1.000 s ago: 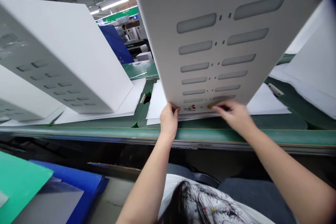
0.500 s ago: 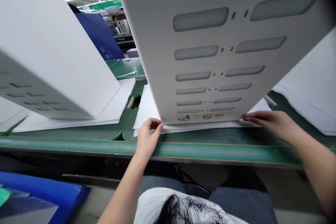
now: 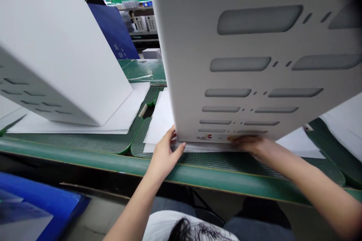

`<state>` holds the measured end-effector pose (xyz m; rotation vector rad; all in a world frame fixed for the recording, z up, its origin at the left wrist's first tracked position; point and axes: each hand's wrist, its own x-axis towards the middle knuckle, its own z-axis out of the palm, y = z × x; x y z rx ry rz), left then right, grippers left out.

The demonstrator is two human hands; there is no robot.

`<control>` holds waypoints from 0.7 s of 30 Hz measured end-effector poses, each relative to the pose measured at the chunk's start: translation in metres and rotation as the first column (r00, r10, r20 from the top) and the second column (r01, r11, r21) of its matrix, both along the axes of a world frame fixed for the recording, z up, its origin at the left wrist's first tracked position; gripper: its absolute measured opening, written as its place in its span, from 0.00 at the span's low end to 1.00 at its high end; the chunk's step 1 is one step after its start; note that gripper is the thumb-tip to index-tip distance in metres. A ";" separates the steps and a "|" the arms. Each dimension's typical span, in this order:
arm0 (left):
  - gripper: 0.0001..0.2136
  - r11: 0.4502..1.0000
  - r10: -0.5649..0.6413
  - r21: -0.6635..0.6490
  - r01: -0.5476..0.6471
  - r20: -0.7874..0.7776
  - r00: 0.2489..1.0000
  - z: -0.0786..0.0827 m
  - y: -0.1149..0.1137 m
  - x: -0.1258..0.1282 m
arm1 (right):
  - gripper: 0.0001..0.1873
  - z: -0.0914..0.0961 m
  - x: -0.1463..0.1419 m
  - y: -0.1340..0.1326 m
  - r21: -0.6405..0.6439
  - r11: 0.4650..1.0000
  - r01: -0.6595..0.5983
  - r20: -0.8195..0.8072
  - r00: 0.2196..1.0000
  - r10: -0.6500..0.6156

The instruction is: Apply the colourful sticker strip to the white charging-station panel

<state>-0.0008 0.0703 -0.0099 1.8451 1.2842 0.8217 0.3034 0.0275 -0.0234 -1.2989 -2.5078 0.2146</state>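
A tall white cabinet [image 3: 192, 83] with rows of grey rounded slots stands before me on white sheets [image 3: 158, 120]. Logos are printed low on its front, a red-and-black one [image 3: 204, 137] at the left and a gold one beside it, partly covered. My left hand [image 3: 164, 154] is at the cabinet's bottom left corner, fingers against its side and thumb held apart in front. My right hand [image 3: 251, 145] lies at the lower front edge over the gold logo, its fingers closed together and slightly blurred. Whatever may be between those fingers is hidden.
Another white slotted cabinet [image 3: 73, 60] stands on sheets to the left. Both rest on a green conveyor [image 3: 113, 143] with a rounded front rail [image 3: 85, 158]. A blue panel [image 3: 113, 34] rises behind, and a blue sheet or bag [image 3: 56, 203] lies low at the left.
My right hand has moved left from the cabinet's right corner to the gold logo. My left thumb has spread from its fingers. The view has shifted, and the cabinet appears larger.
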 end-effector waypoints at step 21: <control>0.23 0.998 0.038 -0.044 -0.048 -0.213 0.976 0.004 0.002 0.005 | 0.08 0.021 0.033 -0.042 0.221 0.975 -0.013 -0.011 1.000 0.016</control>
